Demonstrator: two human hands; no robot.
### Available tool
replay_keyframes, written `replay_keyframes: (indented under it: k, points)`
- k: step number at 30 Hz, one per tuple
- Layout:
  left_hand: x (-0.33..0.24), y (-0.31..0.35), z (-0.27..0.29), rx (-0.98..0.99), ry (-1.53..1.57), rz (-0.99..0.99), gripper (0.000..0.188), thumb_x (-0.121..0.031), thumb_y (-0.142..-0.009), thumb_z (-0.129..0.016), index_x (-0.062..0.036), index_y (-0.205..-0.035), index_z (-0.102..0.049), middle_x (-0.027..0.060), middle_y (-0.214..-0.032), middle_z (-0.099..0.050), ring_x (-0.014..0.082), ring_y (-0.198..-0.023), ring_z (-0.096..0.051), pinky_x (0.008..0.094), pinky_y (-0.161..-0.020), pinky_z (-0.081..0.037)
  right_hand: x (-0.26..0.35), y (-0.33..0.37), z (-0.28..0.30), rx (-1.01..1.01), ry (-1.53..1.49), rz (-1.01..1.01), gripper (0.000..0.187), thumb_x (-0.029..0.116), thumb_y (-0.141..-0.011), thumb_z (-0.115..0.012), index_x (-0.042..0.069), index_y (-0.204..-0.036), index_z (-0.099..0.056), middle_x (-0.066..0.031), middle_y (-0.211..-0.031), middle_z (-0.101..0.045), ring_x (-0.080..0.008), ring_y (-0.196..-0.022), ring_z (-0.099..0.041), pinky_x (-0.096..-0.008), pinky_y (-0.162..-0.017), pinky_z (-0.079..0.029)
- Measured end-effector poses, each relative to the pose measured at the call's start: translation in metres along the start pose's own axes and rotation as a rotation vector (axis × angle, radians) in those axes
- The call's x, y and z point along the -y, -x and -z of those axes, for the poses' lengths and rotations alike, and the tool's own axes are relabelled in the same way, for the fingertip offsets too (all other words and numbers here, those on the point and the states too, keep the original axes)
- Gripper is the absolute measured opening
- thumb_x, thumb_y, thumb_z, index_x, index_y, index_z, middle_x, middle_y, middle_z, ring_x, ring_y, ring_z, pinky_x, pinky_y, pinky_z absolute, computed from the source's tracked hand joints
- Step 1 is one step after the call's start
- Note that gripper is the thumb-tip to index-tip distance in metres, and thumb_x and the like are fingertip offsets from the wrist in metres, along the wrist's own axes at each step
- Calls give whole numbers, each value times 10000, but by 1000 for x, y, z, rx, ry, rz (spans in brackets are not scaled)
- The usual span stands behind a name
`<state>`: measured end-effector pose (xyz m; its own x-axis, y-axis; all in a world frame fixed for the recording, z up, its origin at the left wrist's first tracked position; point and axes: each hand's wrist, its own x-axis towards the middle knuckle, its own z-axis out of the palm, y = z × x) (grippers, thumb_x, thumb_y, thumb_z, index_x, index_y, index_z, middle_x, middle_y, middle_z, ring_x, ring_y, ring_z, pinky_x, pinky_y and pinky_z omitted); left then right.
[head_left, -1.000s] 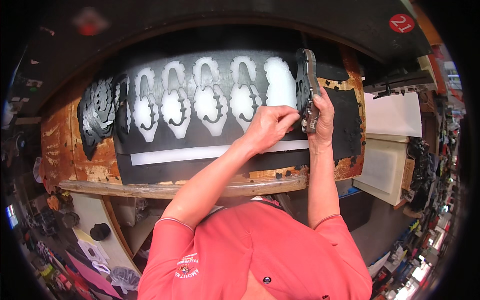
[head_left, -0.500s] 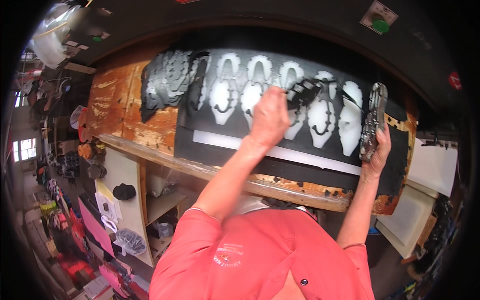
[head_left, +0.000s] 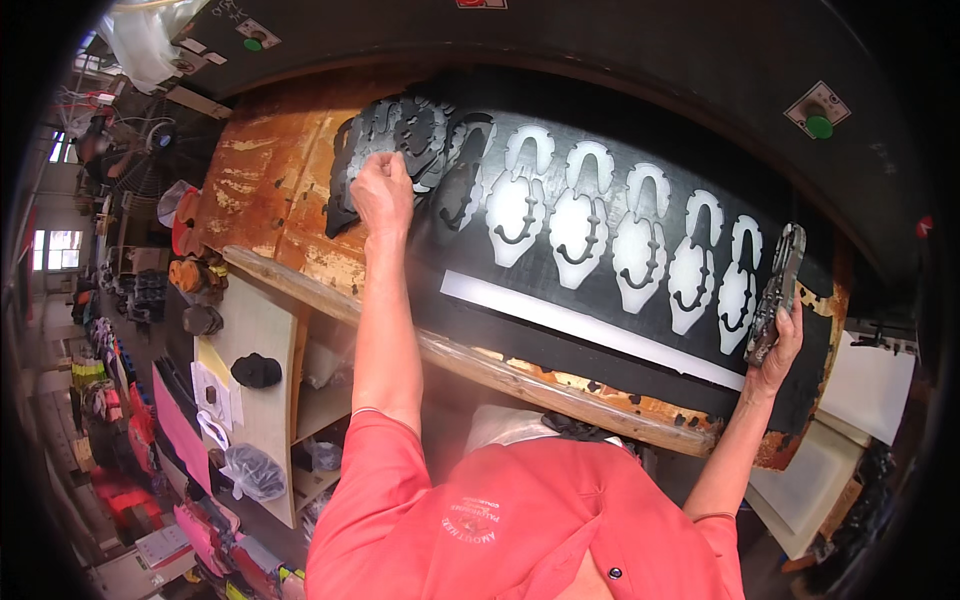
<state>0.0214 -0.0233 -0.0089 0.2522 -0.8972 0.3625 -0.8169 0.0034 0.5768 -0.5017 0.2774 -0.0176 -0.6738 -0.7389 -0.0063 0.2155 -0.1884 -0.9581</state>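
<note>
On a black sheet lies a row of several shoe-upper-shaped cutouts, showing white, with thin black outlines; one white cutout is in the middle. At the row's left end one shape is dark. My left hand is at a pile of black cut pieces on the left, its fingers pinched on a black cut piece at their tips. My right hand grips a metal cutting die, tilted on edge at the row's right end.
A long white strip runs along the near side of the black sheet. Under it is a worn wooden table with a rail along its front edge. A dark machine beam with green buttons spans the far side. Shelving stands at the left.
My left hand has moved left from the row of cutouts to the pile, carrying a black piece. The right hand still holds the cutting die. The whole view has shifted and turned slightly.
</note>
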Motion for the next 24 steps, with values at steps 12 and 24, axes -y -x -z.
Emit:
replay_keyframes:
  k: [12,24]
  points:
    - [-152,156,-15,747,423,-903,817,-379,-878,-878,-74,-1554,-535,267,-1677,-384,482,-1573,-333,612,-1283,-279,-8,2,-1,-37,102,90,642,163,-921,-753,-58,-1495,-573,-78,-1292,-674,-141,-1133,-650,-281,-1022,-511]
    - [-206,219,-30,564,481,-1040,120,-55,-964,-748,-14,-1067,-702,141,-1062,-781,374,-1056,-767,452,-875,-627,15,-1,3,32,-545,-62,563,308,-995,-647,-86,-1393,-587,-232,-1215,-725,-305,-1125,-733,-380,-1026,-600]
